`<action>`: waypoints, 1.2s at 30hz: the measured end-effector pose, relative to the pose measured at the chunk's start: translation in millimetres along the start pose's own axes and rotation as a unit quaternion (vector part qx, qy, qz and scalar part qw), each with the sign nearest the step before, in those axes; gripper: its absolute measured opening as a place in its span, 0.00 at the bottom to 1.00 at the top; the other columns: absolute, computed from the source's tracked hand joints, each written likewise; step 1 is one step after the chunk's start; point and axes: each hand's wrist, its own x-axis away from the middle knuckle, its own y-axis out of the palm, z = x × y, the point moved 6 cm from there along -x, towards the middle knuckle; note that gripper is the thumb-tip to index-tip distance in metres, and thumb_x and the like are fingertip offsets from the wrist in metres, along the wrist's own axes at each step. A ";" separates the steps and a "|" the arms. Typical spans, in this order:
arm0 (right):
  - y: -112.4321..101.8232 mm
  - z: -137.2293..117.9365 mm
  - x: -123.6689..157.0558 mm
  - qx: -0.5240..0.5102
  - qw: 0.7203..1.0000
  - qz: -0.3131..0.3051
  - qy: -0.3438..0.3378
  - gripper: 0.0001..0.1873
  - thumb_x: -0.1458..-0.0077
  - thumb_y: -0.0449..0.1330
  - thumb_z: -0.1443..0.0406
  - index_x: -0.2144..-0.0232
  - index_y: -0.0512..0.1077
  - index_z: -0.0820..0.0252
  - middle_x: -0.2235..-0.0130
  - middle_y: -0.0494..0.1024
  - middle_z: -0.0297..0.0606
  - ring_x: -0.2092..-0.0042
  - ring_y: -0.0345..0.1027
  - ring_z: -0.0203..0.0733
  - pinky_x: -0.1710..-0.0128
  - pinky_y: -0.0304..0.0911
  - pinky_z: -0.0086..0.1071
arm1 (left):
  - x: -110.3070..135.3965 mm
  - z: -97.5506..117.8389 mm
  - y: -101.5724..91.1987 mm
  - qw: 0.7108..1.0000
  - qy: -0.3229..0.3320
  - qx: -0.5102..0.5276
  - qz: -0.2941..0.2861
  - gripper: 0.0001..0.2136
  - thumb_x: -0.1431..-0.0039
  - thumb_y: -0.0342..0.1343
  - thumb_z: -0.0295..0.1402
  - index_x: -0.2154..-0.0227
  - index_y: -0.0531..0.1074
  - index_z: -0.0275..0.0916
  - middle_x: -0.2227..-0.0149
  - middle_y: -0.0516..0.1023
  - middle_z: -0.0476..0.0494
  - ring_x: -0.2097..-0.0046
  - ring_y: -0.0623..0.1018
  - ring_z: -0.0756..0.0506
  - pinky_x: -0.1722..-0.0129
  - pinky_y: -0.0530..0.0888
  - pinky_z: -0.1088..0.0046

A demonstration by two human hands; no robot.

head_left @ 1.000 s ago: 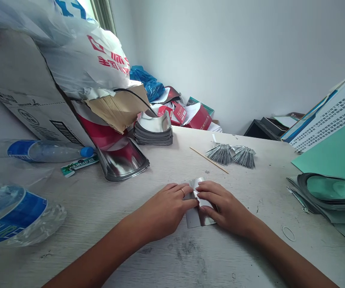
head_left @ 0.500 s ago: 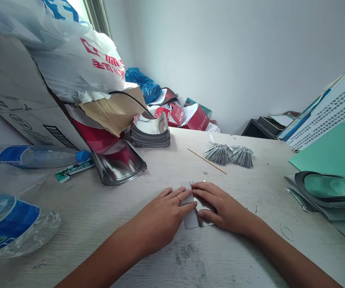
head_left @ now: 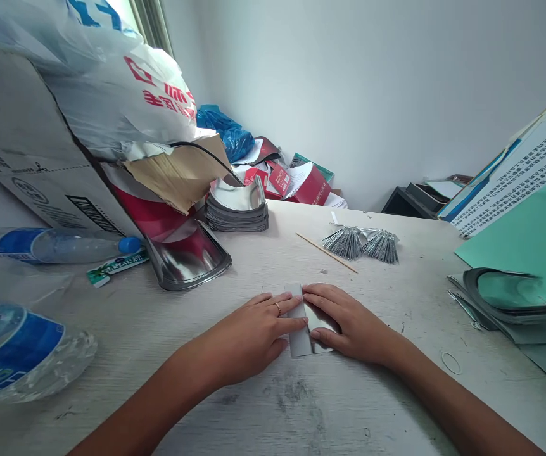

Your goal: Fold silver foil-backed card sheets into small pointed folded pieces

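Left hand (head_left: 258, 326) palm down, forearm in from lower left, fingers reaching right across the left part of the sheet (head_left: 300, 345). Fingers slightly spread; index tip near the middle line, thumb tucked back at the near side. Ring (head_left: 277, 309) on one finger. Right hand (head_left: 361, 329) comes from lower right, back up, lightly arched, covering much of the sheet's shiny right part. Its fingertips point left toward the middle line; thumb is out nearer the person, a gap showing between it and the index finger. Neither hand clamped: fingers and thumbs apart, laid on top. Sheet lies flat on the table (head_left: 235, 411), between and under both hands, matte strip left. Stick (head_left: 326, 253) and two metal bundles (head_left: 345, 246) lie beyond the hands.
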 end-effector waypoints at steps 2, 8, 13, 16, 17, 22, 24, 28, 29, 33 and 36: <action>0.1 0.5 0.4 0.002 1.000 -0.001 -0.001 0.33 0.38 0.60 0.55 0.35 0.59 0.58 0.34 0.61 0.46 0.34 0.54 0.50 0.35 0.54 0.46 | -0.4 0.6 -0.8 1.000 0.005 -0.003 -0.001 0.24 0.39 0.55 0.26 0.41 0.68 0.54 0.32 0.58 0.46 0.33 0.61 0.38 0.34 0.58 0.52; 1.8 1.3 0.6 0.008 1.000 0.004 -0.004 0.33 0.39 0.60 0.55 0.35 0.59 0.58 0.35 0.62 0.46 0.34 0.54 0.50 0.35 0.54 0.47 | -0.9 3.4 -2.2 1.000 0.012 -0.010 -0.006 0.23 0.38 0.55 0.26 0.42 0.69 0.51 0.33 0.60 0.42 0.33 0.62 0.38 0.35 0.60 0.52; 0.4 -0.6 0.2 0.007 1.000 0.009 -0.001 0.32 0.40 0.60 0.56 0.37 0.61 0.58 0.35 0.63 0.47 0.35 0.55 0.51 0.36 0.56 0.48 | 0.1 3.4 -2.6 1.000 0.013 -0.012 0.006 0.23 0.39 0.55 0.26 0.42 0.69 0.51 0.33 0.60 0.42 0.33 0.62 0.38 0.35 0.61 0.52; -0.5 0.0 0.1 0.002 1.000 0.005 0.004 0.32 0.41 0.61 0.56 0.37 0.61 0.58 0.36 0.63 0.47 0.35 0.55 0.51 0.36 0.56 0.48 | 0.3 2.9 -2.4 1.000 0.016 -0.017 0.008 0.22 0.38 0.55 0.26 0.42 0.69 0.51 0.33 0.61 0.41 0.34 0.63 0.38 0.35 0.60 0.52; -0.6 0.5 0.2 -0.001 1.000 0.004 0.004 0.33 0.41 0.62 0.56 0.37 0.61 0.57 0.36 0.63 0.47 0.35 0.55 0.52 0.36 0.56 0.49 | 0.1 2.8 -2.1 1.000 0.017 -0.020 0.007 0.22 0.38 0.55 0.26 0.42 0.69 0.51 0.33 0.61 0.41 0.34 0.63 0.38 0.35 0.60 0.52; -0.2 2.6 0.4 -0.008 1.000 0.002 0.000 0.35 0.43 0.63 0.54 0.37 0.61 0.59 0.36 0.63 0.48 0.35 0.55 0.52 0.36 0.56 0.48 | -1.4 6.1 -3.3 0.999 0.026 -0.036 0.014 0.21 0.38 0.55 0.26 0.43 0.69 0.49 0.34 0.63 0.40 0.34 0.64 0.38 0.37 0.62 0.52; -0.1 3.3 0.5 -0.008 1.000 0.001 0.006 0.35 0.43 0.63 0.54 0.37 0.62 0.58 0.36 0.63 0.48 0.35 0.55 0.51 0.36 0.56 0.48 | -1.6 8.4 -5.1 0.998 0.029 -0.041 0.024 0.19 0.38 0.55 0.26 0.45 0.70 0.50 0.36 0.65 0.41 0.35 0.65 0.39 0.38 0.62 0.54; -0.2 4.1 0.9 -0.007 1.000 -0.001 0.014 0.36 0.43 0.64 0.54 0.37 0.61 0.58 0.35 0.62 0.47 0.35 0.55 0.51 0.36 0.55 0.48 | -1.7 11.7 -5.9 0.998 0.035 -0.053 0.023 0.17 0.39 0.56 0.26 0.49 0.72 0.51 0.37 0.66 0.42 0.36 0.65 0.38 0.41 0.64 0.55; -0.2 4.2 0.8 -0.006 1.000 -0.001 0.013 0.36 0.43 0.64 0.54 0.37 0.61 0.59 0.35 0.62 0.47 0.35 0.55 0.51 0.36 0.55 0.48 | -1.8 11.9 -5.7 0.998 0.035 -0.056 0.020 0.17 0.39 0.56 0.27 0.49 0.73 0.51 0.37 0.66 0.42 0.35 0.64 0.38 0.42 0.64 0.55; -0.6 3.8 0.2 -0.009 1.000 0.004 0.006 0.36 0.44 0.64 0.54 0.37 0.62 0.57 0.36 0.63 0.47 0.36 0.56 0.53 0.37 0.56 0.49 | -3.0 11.7 -6.1 0.998 0.029 -0.052 0.024 0.17 0.40 0.57 0.27 0.50 0.73 0.52 0.37 0.65 0.42 0.36 0.66 0.37 0.42 0.64 0.55; -2.0 1.8 0.3 0.000 1.000 0.011 0.002 0.35 0.44 0.64 0.53 0.38 0.63 0.57 0.37 0.65 0.47 0.37 0.57 0.53 0.38 0.57 0.49 | -4.7 12.7 -6.3 0.998 0.024 -0.047 0.030 0.16 0.40 0.57 0.27 0.51 0.75 0.51 0.37 0.66 0.42 0.38 0.67 0.37 0.42 0.64 0.54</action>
